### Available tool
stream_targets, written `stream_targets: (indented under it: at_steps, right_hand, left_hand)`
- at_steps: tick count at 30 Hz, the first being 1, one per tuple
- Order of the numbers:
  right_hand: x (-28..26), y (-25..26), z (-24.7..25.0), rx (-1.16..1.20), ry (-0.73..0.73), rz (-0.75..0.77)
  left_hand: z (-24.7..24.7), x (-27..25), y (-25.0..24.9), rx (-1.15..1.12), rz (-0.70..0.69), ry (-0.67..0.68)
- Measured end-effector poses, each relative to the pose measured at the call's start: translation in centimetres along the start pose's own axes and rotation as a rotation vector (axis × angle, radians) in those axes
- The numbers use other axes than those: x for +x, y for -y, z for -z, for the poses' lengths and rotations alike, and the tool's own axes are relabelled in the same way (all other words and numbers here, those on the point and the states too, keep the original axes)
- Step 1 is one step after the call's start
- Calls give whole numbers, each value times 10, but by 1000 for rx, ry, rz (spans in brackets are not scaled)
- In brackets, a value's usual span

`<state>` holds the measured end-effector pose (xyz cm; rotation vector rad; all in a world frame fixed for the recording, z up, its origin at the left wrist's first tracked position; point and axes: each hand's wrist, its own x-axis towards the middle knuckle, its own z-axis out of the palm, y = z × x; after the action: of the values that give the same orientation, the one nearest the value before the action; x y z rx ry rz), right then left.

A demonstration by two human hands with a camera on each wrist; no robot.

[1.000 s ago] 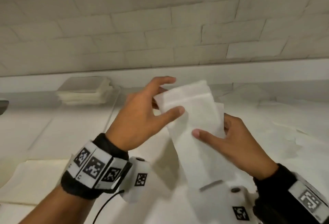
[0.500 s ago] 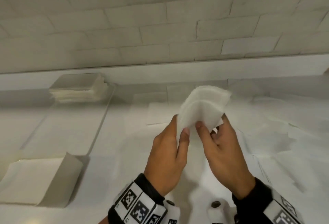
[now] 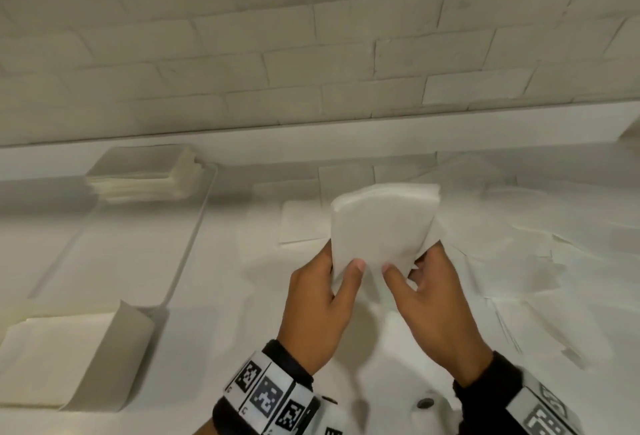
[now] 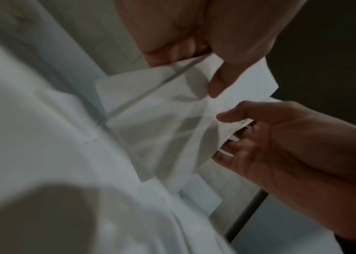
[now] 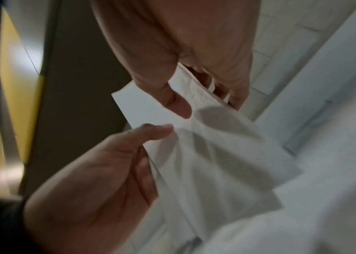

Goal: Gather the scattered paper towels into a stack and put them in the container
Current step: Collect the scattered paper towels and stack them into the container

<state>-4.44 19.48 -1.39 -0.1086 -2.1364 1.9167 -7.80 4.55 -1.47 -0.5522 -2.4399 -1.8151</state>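
- This looks like a plain work room set up for a test, not a lived-in home.
- The wall (image 3: 311,36) at the back is made of painted white bricks, all one colour.
- A long white tabletop (image 3: 225,296) runs along that wall.
- White paper towels (image 3: 571,261) lie spread over the tabletop, and one neat stack (image 3: 145,178) sits in a clear container (image 3: 194,244).
- The person wears wrist bands (image 3: 266,396) with black and white square codes, like gear for filming.
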Motion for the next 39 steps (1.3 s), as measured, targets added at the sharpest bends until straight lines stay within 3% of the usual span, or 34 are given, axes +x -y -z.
stream_targets:
  at_steps: [3,9,15,22,28,34,36,39]
  right_hand:
    - [2,11,8,60,11,40]
    - [-9,-16,6,-67,90,-63]
    - [-2,-16,12,-32,60,-78]
    - [4,1,19,-11,145,-25]
    - [-8,-23,16,-97,184,-156]
    - [8,4,12,-193,35,105]
    - [7,-1,10,-208,65,89]
    - [-6,-26,2,-339,170,-14]
  left_hand:
    - [1,-1,-4,-45,-36,-14]
    - [-11,-20,30,40,117,43]
    - [-5,-11,31,76,104,47]
    - [-7,-1,17,52,24,102]
    - [-11,-11,28,94,27,109]
    - [-4,6,-11,68,-188,50]
    - [-3,2,-1,79,-148,83]
    - [-3,-16,29,122,58,196]
